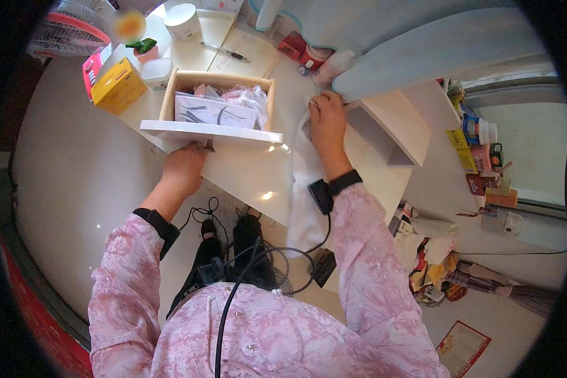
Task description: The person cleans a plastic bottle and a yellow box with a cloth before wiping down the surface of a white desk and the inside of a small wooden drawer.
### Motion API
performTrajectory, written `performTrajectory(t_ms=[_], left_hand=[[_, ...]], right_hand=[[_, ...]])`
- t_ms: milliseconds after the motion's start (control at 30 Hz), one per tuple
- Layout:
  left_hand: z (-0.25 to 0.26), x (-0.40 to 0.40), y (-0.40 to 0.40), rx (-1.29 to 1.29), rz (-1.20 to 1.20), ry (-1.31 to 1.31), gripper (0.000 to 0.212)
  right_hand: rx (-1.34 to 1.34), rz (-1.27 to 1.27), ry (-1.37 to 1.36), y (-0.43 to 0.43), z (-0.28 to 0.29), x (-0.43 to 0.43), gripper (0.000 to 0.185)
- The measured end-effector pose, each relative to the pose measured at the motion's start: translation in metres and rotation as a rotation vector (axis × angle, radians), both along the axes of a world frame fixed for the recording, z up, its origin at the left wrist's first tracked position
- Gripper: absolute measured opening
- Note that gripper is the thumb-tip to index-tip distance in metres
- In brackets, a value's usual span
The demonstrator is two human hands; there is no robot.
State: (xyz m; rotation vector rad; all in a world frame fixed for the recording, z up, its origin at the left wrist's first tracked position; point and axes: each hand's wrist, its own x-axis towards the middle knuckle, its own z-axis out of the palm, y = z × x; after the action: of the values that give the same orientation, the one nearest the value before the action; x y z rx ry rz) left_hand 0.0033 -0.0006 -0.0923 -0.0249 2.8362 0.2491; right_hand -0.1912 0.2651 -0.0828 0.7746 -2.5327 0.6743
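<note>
A small wooden drawer with a white front sits on the white tabletop, filled with papers and plastic-wrapped items. At the drawer front's lower left, my left hand has its fingers closed on the small metal handle. My right hand grips the top end of a white cloth, which hangs down over the table's near edge. Right of that hand is a white open-fronted cabinet lying on the table.
A yellow box, a lidded plastic container, a potted plant, a white tub and a pen lie beyond the drawer. A pale curtain drapes at the back right. Black cables hang before my body.
</note>
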Motion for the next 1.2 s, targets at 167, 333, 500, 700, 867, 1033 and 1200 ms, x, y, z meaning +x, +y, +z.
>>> performTrajectory(t_ms=[167, 333, 500, 700, 867, 1033, 1200], left_hand=[[-0.006, -0.001, -0.001, -0.017, 0.026, -0.039, 0.035], [0.006, -0.002, 0.001, -0.018, 0.012, -0.026, 0.033], [0.003, -0.004, 0.0, 0.004, 0.0, -0.035, 0.035], [0.006, -0.006, 0.001, -0.019, -0.001, -0.089, 0.043], [0.012, 0.002, -0.004, -0.11, 0.06, -0.092, 0.045], [0.009, -0.02, 0.018, -0.043, -0.094, -0.094, 0.043], [0.018, 0.001, -0.008, -0.12, 0.023, -0.021, 0.042]], right_hand=[[0.186, -0.068, -0.097, 0.0, -0.027, 0.001, 0.022], [0.204, -0.028, -0.11, 0.036, -0.017, 0.035, 0.028], [0.183, -0.108, -0.163, 0.095, -0.015, 0.06, 0.03], [0.238, -0.303, -0.055, 0.176, -0.016, 0.124, 0.036], [0.161, -0.685, -0.23, 0.23, -0.008, 0.162, 0.033], [0.427, -1.059, -0.376, 0.471, -0.057, 0.198, 0.024], [-0.477, -0.618, -0.036, 0.386, 0.027, 0.208, 0.021]])
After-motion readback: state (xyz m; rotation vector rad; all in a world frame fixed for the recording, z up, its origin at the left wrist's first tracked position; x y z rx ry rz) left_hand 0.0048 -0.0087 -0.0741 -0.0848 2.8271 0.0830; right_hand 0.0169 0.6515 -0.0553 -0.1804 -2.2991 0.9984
